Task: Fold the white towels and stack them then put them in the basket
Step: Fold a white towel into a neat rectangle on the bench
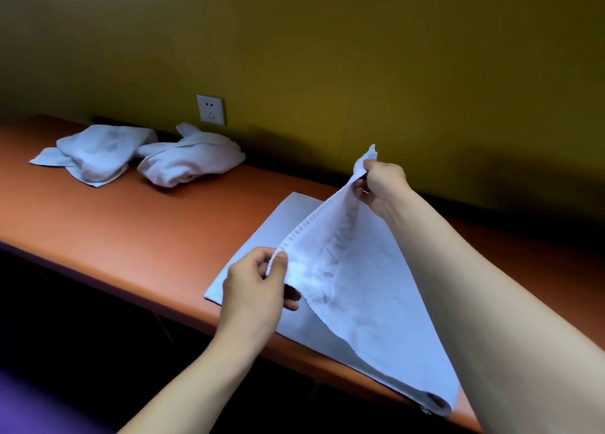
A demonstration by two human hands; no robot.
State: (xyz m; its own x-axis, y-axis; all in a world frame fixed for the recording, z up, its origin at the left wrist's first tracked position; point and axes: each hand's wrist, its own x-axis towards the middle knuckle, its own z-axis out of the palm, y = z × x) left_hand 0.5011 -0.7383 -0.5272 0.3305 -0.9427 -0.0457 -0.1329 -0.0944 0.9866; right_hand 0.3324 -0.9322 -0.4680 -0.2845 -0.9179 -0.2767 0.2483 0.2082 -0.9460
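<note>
So the towel [347, 286] is lying on the orange desk [131, 230], and it's my landmark for everything else. One half is flat on the desk, the other half is lifted up off it like a tent. The left hand [255, 289] pinches the raised hem at its near corner, thumb on top and fingers [291, 302] curled under the cloth. The right hand [381, 184] pinches the far corner of the same hem, held higher, with a little tip of cloth poking up past its fingers. The hem with the ribbed band runs taut between the two hands.

The towel's near edge sits right along the desk's front edge, and its near right corner is rolled over a bit, just about at the lip. The flat half's far corner stops short of the wall [360, 57].

Left of the towel there's a wide bare stretch of desk. Well beyond that, toward the back, two crumpled towels [193, 158] sit side by side, touching or nearly so, just below a socket [211, 109] on the wall. No basket in the shot.
</note>
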